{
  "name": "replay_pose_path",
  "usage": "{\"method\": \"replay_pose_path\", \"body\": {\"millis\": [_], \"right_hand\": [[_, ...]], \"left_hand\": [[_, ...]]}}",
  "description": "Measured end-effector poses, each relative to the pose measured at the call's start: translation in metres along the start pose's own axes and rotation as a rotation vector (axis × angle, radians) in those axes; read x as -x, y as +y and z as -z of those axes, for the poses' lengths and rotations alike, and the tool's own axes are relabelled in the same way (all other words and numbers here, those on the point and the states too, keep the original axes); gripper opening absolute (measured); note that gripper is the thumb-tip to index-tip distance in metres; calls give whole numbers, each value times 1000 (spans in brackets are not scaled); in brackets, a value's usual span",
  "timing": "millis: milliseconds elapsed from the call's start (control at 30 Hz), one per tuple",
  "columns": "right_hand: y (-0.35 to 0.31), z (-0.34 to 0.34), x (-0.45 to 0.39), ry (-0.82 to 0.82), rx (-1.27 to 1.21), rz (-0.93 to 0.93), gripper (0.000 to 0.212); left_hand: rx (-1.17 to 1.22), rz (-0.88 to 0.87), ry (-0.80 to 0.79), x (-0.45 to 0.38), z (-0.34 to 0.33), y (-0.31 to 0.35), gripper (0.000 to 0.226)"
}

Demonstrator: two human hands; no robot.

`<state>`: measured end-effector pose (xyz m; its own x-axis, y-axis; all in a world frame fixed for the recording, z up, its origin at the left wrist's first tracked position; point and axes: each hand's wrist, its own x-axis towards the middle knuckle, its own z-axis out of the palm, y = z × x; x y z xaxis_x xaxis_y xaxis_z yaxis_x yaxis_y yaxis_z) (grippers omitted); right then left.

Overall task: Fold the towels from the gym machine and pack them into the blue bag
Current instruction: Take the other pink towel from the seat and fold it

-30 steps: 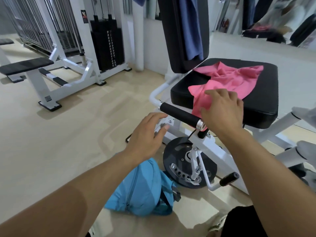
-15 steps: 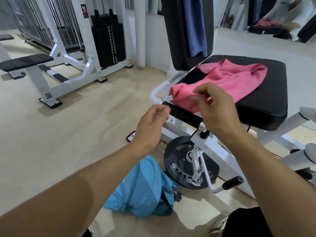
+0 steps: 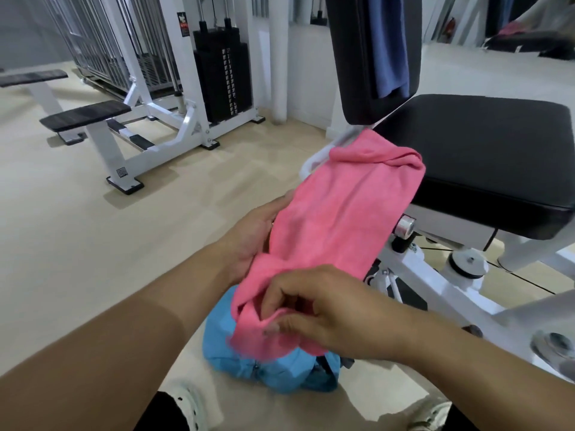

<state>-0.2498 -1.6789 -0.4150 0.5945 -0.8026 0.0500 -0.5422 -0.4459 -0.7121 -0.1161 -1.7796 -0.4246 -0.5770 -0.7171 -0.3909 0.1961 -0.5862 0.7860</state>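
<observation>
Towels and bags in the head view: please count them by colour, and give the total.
Pink towel, gripped by the left hand and pinched by the right hand: 1
Blue towel hanging on the backrest: 1
Blue bag on the floor: 1
Total: 3

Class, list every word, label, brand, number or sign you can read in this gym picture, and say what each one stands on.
No text here can be read.
Dark sticker with a red mark on the cable machine's white upright: too blurred to read.
Small square code label on the white bench frame's foot: too small to read.
Pink towel, blue bag, black seat pad: no print visible.
</observation>
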Motion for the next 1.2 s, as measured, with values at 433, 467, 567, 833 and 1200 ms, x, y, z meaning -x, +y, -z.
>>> {"method": "replay_pose_path", "body": {"millis": [433, 467, 567, 833, 1200], "right_hand": [[29, 20, -18, 604, 193, -185, 13], [33, 25, -19, 661, 194, -211, 19], [41, 34, -19, 618, 295, -229, 40], [47, 21, -24, 191, 219, -386, 37], [46, 9, -22, 1, 332, -417, 20]], "left_hand": [[-525, -347, 293, -8, 23, -12, 13], [-590, -387, 265, -7, 24, -14, 15], [-769, -452, 166, -6, 27, -17, 19], [-1102, -421, 48, 2, 36, -19, 17], [-1253, -127, -31, 11, 46, -14, 17]]}}
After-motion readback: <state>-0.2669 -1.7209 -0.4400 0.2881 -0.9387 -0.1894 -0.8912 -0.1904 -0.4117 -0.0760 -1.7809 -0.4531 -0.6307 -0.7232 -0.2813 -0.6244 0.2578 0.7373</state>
